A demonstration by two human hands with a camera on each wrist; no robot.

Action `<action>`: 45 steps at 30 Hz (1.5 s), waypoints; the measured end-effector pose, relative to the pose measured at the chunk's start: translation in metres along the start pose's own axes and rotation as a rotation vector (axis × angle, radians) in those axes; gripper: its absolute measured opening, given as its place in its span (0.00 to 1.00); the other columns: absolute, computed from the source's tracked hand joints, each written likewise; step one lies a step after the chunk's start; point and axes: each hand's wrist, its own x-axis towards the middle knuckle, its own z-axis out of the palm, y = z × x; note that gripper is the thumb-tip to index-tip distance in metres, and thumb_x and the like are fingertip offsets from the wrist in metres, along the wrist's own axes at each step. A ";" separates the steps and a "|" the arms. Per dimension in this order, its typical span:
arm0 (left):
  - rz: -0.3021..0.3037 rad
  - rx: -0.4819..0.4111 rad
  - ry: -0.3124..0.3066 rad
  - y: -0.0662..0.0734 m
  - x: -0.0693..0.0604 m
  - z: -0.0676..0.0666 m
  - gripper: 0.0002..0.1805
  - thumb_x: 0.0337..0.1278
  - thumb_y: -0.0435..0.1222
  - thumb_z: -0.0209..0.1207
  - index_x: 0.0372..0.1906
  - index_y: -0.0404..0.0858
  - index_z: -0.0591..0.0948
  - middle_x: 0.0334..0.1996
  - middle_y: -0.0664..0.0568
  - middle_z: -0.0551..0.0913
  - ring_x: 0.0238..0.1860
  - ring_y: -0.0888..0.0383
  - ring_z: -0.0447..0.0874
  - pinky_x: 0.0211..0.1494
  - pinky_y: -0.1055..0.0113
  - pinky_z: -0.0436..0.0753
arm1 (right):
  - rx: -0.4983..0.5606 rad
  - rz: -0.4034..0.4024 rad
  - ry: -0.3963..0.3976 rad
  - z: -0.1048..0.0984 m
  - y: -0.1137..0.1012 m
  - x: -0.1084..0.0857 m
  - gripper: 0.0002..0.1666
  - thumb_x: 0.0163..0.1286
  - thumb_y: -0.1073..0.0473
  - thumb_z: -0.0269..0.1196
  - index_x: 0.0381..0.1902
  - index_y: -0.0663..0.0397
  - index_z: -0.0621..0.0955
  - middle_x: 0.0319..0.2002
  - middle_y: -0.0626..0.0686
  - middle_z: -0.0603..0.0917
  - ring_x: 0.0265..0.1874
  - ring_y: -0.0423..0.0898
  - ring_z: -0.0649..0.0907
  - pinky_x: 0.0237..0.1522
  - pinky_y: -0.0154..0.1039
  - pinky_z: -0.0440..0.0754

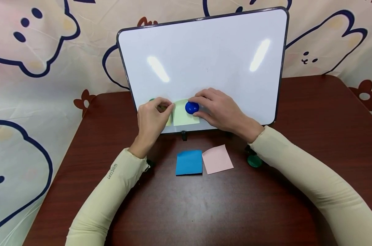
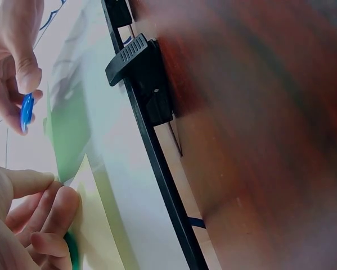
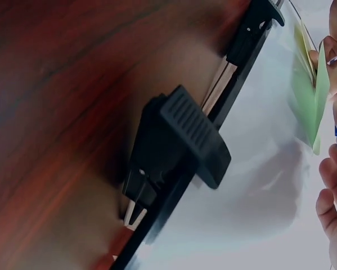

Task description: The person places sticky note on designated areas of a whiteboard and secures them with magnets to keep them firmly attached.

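Note:
My left hand (image 1: 152, 116) pinches the left edge of a pale green sticky note (image 1: 181, 116) between thumb and fingertips, low on the whiteboard (image 1: 210, 65). In the right wrist view, part of the green note (image 3: 320, 98) stands away from the board. A blue round magnet (image 1: 192, 108) is held between the thumb and fingers of my right hand (image 1: 218, 107). The left wrist view shows this blue magnet (image 2: 26, 111) apart from the note. Beside the left fingers lies a yellow sticky note (image 2: 98, 208) on the board, with a green magnet (image 2: 72, 250) partly hidden by the hand.
On the brown table (image 1: 204, 212), a blue sticky note pad (image 1: 189, 162) lies beside a pink sticky note (image 1: 217, 159). A green disc (image 1: 254, 161) sits near the right sleeve. Black clips (image 3: 179, 146) support the board's lower edge. Behind hangs a printed cloth (image 1: 90, 48).

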 end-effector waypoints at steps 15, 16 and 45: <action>-0.006 0.008 -0.011 0.000 0.002 0.000 0.10 0.61 0.41 0.66 0.37 0.38 0.89 0.31 0.47 0.90 0.28 0.54 0.87 0.32 0.61 0.83 | -0.004 0.045 0.050 0.010 -0.001 0.006 0.24 0.68 0.51 0.67 0.58 0.55 0.82 0.53 0.55 0.83 0.55 0.51 0.80 0.57 0.46 0.80; -0.004 0.007 -0.009 0.000 0.002 0.000 0.10 0.61 0.41 0.66 0.37 0.38 0.89 0.31 0.47 0.90 0.28 0.54 0.87 0.32 0.61 0.83 | -0.004 0.046 0.052 0.011 -0.001 0.006 0.24 0.68 0.52 0.67 0.58 0.55 0.82 0.52 0.55 0.83 0.54 0.51 0.80 0.57 0.46 0.80; -0.002 -0.005 -0.005 0.000 0.001 0.000 0.10 0.61 0.41 0.67 0.36 0.38 0.89 0.31 0.48 0.90 0.28 0.54 0.87 0.32 0.61 0.83 | -0.059 0.059 0.152 0.024 -0.003 0.017 0.25 0.66 0.49 0.69 0.56 0.55 0.83 0.51 0.55 0.83 0.52 0.51 0.78 0.56 0.44 0.77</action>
